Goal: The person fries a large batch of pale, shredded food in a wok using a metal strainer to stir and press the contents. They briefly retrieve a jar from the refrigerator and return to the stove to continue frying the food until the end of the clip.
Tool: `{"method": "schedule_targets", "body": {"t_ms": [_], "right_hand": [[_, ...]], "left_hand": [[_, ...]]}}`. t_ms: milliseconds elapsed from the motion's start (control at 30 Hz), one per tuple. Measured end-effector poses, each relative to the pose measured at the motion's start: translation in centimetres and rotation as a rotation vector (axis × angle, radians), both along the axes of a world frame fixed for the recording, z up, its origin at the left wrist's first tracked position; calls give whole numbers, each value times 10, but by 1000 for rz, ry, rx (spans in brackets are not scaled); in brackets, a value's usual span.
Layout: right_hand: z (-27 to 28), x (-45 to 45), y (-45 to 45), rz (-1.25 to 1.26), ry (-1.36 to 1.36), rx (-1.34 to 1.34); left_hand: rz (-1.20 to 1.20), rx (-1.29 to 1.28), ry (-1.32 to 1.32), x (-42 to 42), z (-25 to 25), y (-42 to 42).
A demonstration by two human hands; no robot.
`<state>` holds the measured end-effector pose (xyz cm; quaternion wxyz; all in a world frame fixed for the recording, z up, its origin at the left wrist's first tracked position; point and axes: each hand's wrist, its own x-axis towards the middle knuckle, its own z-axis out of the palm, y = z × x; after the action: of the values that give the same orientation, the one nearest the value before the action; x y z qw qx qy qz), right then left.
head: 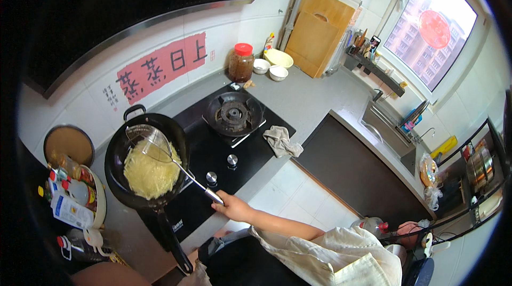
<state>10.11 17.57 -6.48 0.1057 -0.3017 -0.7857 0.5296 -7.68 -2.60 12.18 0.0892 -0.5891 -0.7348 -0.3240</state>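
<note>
My right hand point(233, 207) grips the metal handle of a wire-mesh skimmer point(148, 136). The skimmer's round mesh head lies over the far part of a black wok point(114, 158). Inside the wok is a round, flat mass of pale yellow shreds point(150, 176), partly covered by the mesh. The wok sits on the left side of a black gas cooktop point(216, 158), its long black handle point(172, 238) pointing towards me. My left hand is out of view.
The right burner point(234, 115) carries no pan. A crumpled grey cloth point(282, 141) lies at the cooktop's right edge. Left of the wok, an oval tray point(99, 202) holds several bottles. A red-lidded jar point(241, 64) and bowls point(279, 73) stand behind; a sink point(386, 126) is right.
</note>
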Motion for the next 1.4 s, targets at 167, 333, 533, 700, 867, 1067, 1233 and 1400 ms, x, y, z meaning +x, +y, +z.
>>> {"method": "schedule_targets", "body": {"t_ms": [167, 333, 533, 700, 867, 1067, 1233, 1400], "right_hand": [[-15, -7, -1, 51, 32, -78], [10, -4, -7, 19, -102, -76], [-17, 1, -3, -67, -48, -33], [5, 4, -6, -54, -24, -41], [8, 0, -3, -76, -85, 27], [25, 2, -10, -88, -28, 29], [21, 5, -8, -100, 43, 154], [25, -2, -2, -73, -36, 42]], "left_hand": [[22, -87, -41, -4, -21, 9], [5, -119, -84, -6, -23, 12], [-3, -43, -155, 6, -40, 9], [63, -17, -144, 17, -32, 1], [44, 59, -134, 16, -18, -3], [109, 81, -203, 39, 7, -29], [183, 50, -402, 48, -41, -65], [239, -61, -635, 68, -80, -83]]}}
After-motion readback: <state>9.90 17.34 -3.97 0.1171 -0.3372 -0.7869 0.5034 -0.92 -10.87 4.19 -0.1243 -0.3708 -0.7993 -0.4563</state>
